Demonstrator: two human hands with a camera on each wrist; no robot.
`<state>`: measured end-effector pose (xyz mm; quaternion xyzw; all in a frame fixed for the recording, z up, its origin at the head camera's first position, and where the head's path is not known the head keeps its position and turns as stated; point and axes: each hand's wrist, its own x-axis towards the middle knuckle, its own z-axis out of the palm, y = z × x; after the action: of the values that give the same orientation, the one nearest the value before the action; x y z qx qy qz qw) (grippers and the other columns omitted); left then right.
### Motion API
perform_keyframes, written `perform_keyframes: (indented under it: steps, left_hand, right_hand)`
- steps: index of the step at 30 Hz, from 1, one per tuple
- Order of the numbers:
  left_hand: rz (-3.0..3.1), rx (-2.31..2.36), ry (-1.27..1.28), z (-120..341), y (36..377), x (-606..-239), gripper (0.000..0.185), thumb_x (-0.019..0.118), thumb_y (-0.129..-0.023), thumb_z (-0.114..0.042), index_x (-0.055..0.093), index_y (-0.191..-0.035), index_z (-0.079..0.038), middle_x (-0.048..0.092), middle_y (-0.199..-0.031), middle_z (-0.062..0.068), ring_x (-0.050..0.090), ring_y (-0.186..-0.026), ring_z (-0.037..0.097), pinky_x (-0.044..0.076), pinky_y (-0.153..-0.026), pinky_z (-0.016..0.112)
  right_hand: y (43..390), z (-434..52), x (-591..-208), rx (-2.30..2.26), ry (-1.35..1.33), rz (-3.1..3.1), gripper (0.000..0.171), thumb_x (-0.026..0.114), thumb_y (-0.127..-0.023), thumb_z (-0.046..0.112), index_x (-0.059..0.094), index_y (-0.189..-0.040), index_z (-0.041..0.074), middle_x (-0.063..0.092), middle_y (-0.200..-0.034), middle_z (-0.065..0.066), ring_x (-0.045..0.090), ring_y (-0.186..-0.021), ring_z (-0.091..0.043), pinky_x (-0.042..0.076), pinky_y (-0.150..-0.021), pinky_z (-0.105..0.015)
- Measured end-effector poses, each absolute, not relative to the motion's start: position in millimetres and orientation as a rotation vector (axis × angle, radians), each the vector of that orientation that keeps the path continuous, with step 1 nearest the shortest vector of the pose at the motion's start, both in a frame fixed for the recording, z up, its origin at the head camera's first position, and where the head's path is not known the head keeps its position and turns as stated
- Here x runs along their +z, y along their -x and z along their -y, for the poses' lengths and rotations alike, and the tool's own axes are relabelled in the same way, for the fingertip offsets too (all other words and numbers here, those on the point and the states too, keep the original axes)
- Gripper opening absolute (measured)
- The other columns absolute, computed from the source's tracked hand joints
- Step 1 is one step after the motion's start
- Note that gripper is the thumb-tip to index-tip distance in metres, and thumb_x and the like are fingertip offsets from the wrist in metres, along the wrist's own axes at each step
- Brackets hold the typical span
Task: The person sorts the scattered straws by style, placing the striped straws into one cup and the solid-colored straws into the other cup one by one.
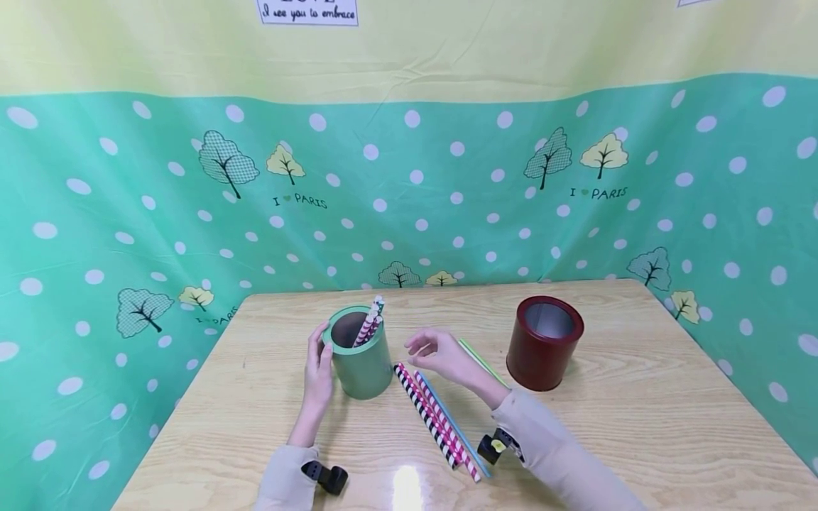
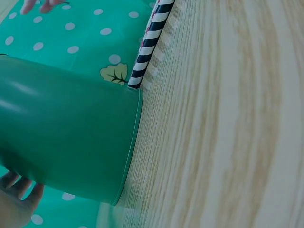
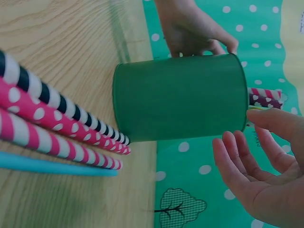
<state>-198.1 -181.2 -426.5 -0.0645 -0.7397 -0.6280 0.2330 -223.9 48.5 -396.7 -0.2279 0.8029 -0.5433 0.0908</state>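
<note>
My left hand (image 1: 318, 376) holds the left side of a green can (image 1: 363, 372), with fingertips up at its rim. In the right wrist view this hand (image 3: 194, 28) appears on the can's far side. Several patterned paper straws (image 1: 368, 326) lean inside the can, their tops above the rim. My right hand (image 1: 444, 356) hovers just right of the can, fingers loosely bent and holding nothing. Below it on the table lie a black-and-white striped straw (image 1: 424, 415), a pink dotted straw (image 3: 52, 116), a pink-and-white striped straw (image 3: 57, 141) and a blue straw (image 3: 57, 164).
A dark red can (image 1: 543, 355) stands to the right on the wooden table (image 1: 639, 397). Green straws (image 1: 481, 360) lie between it and my right hand, partly hidden by my forearm. A dotted green-and-yellow curtain (image 1: 415, 206) hangs behind the table and along its sides.
</note>
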Motion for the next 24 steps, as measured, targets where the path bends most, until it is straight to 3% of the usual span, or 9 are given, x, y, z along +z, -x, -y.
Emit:
perform_keyframes:
  steps: [3,7,10,24]
  left_hand:
    - [2.027,-1.732,0.176,181.2,198.3,-426.6,0.039,0.033,-0.092,-0.003,0.031,-0.13,0.005,0.039,-0.131,0.023,0.034,-0.122,0.033,0.026,-0.099,0.02]
    - [2.019,-1.745,0.189,181.5,198.4,-426.9,0.039,0.033,-0.092,-0.002,0.03,-0.13,0.006,0.037,-0.131,0.025,0.033,-0.122,0.035,0.023,-0.103,0.04]
    - [2.02,-1.743,0.191,181.5,198.3,-426.8,0.039,0.033,-0.092,-0.002,0.03,-0.13,0.006,0.036,-0.132,0.026,0.032,-0.122,0.037,0.021,-0.103,0.047]
    - [2.039,-1.733,0.161,181.5,197.9,-425.9,0.039,0.034,-0.092,-0.005,0.031,-0.131,0.003,0.037,-0.133,0.022,0.031,-0.123,0.034,0.022,-0.103,0.044]
  right_hand:
    - [223.9,-52.7,-402.2,-1.569,0.676,-2.389,0.022,0.061,-0.08,0.004,0.058,-0.101,-0.002,0.06,-0.092,-0.014,0.058,-0.081,-0.021,0.049,-0.067,-0.025]
    - [223.4,-57.8,-408.6,-1.509,0.697,-2.404,0.021,0.06,-0.079,0.002,0.059,-0.1,-0.002,0.06,-0.092,-0.018,0.058,-0.078,-0.019,0.049,-0.065,-0.024]
    - [223.1,-60.9,-413.3,-1.476,0.73,-2.416,0.021,0.059,-0.078,0.0,0.06,-0.098,-0.002,0.06,-0.09,-0.017,0.057,-0.076,-0.017,0.048,-0.063,-0.023]
    - [223.7,-73.6,-439.1,-1.368,0.776,-2.431,0.021,0.059,-0.075,-0.004,0.059,-0.096,-0.005,0.058,-0.086,-0.01,0.054,-0.074,-0.015,0.046,-0.062,-0.022]
